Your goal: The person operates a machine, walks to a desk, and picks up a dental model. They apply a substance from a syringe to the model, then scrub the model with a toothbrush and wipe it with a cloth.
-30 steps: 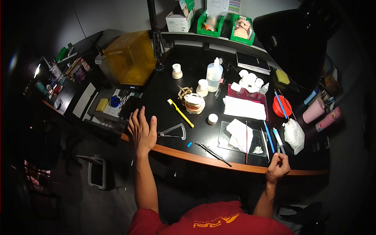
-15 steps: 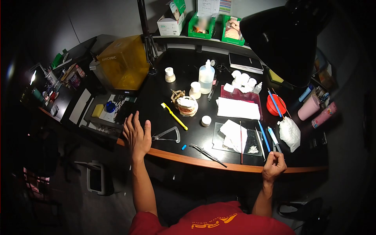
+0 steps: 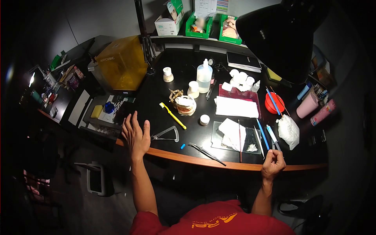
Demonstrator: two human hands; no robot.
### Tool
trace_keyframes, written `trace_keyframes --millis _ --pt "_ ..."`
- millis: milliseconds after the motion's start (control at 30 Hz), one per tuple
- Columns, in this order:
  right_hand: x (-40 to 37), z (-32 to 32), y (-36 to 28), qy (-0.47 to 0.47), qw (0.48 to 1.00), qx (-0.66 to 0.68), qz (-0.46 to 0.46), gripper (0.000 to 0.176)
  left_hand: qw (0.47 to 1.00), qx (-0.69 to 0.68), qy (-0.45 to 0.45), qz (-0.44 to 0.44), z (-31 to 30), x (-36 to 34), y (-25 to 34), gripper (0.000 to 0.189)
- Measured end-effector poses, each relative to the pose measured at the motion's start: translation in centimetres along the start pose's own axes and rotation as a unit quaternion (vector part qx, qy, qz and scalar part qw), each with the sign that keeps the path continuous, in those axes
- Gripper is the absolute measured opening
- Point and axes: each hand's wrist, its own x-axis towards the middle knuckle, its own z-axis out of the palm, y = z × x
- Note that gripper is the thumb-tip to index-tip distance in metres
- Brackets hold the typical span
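Since the earlier frame the head camera's view has shifted slightly; relative to the bench (image 3: pixel 184 157), both hands have hardly moved. Below the near edge is a dark floor with a grey bin (image 3: pixel 105 184) standing on it, toward the left. Smooth brown wood rims the near edge, and the bench top behind it is black and shiny under the light.

At the near edge's left end the left hand (image 3: pixel 136 137) lies palm down, fingers spread and gripping nothing. Just beside its thumb lies a metal caliper (image 3: pixel 175 135), flat, grey, with a curved scale; whether they touch I cannot tell. Near the right end of that edge the right hand (image 3: pixel 273 167) has its fingers curled and pinched together; I cannot tell if anything is between them. Just beyond them lies a slim blue-and-white tool (image 3: pixel 271 134) with a greyish near end.

Farther in, a dental model (image 3: pixel 185 105) stands around mid-bench, cream with pinkish bands, and a clear bottle (image 3: pixel 203 80) stands behind it. An amber cover (image 3: pixel 121 66) fills the far left corner. Along the far edge, a shelf carries green bins (image 3: pixel 231 40) before a grey wall (image 3: pixel 98 19).
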Motion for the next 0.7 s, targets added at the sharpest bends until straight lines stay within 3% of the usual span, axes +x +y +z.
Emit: trace_keyframes --millis 700 --pt "0.03 -0.04 0.22 0.004 1.000 0.008 -0.008 0.012 1.000 0.003 -0.007 -0.001 -0.01 0.05 0.08 0.062"
